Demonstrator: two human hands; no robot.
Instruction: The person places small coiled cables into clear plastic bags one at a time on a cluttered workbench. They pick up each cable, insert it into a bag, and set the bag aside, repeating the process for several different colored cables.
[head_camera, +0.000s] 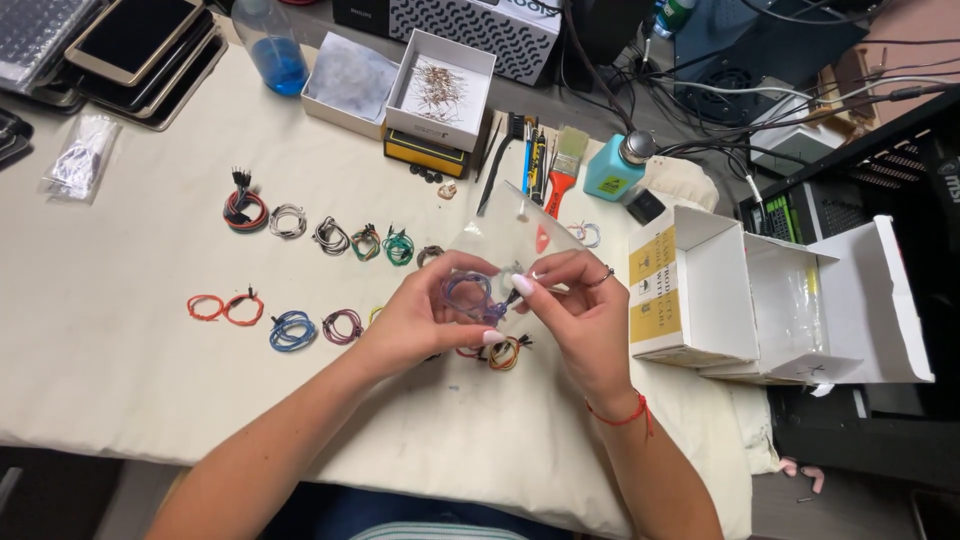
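We are holding a clear bag (497, 240) with our left hand (425, 315) and pinching a purple wire coil (468, 293) at its mouth with our right hand (580, 310), above a cloth-covered table (120, 350).

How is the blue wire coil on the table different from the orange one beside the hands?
The blue wire coil lies farther left, clear of both hands; the orange wire coil sits right below the hands, partly hidden. The blue coil looks bigger and rounder. Both are small looped wires resting on the cloth.
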